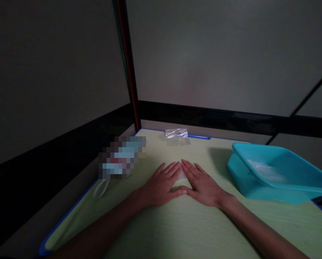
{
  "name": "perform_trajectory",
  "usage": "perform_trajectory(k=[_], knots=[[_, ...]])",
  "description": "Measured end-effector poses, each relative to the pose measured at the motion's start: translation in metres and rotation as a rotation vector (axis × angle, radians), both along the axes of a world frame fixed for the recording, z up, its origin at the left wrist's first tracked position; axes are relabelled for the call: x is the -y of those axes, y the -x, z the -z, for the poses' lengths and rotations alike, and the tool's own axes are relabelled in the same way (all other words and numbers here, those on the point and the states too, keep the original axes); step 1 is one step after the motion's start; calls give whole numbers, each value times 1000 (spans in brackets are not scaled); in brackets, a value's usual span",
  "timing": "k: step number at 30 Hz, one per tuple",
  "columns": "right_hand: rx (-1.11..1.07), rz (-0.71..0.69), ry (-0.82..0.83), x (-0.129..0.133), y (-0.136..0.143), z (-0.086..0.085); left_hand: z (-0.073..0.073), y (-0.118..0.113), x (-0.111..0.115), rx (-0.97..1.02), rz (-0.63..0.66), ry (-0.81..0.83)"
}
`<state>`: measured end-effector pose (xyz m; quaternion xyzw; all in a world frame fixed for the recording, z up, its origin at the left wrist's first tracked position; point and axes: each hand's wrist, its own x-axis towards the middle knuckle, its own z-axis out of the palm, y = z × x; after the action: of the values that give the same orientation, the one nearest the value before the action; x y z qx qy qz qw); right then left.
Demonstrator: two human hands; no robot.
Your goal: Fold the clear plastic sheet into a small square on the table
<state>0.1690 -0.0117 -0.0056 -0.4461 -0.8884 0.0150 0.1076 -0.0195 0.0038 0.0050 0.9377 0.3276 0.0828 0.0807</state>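
My left hand (162,183) lies flat, palm down, near the middle of the pale green table (161,230). Beside it my right hand (202,181) rests flat as well, and the fingertips and thumbs of both hands meet. Between them shows a small piece of a whitish, thin sheet (182,175); the rest of it is hidden under the hands. Beyond the fingertips lies a clear crumpled plastic wrapper (176,136) at the table's far edge.
A turquoise basin (282,192) with something whitish and flat (267,172) inside stands at the right. On the left is a blurred-out item with a white strap (101,187). A blue stick-like object (200,137) lies by the wrapper. Walls border the table's left and far sides.
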Motion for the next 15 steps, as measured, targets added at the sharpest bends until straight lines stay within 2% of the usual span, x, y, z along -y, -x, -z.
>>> perform_trajectory(k=[8, 11, 15], knots=[[-170, 53, 46, -2, -5, -3, 5, 2, -10, 110, -81, 171], [-142, 63, 19, -1, -4, -3, 2, 3, -10, 146, -57, 132], [-29, 27, -30, 1, -1, -3, -4, 4, -3, 72, 60, 22]])
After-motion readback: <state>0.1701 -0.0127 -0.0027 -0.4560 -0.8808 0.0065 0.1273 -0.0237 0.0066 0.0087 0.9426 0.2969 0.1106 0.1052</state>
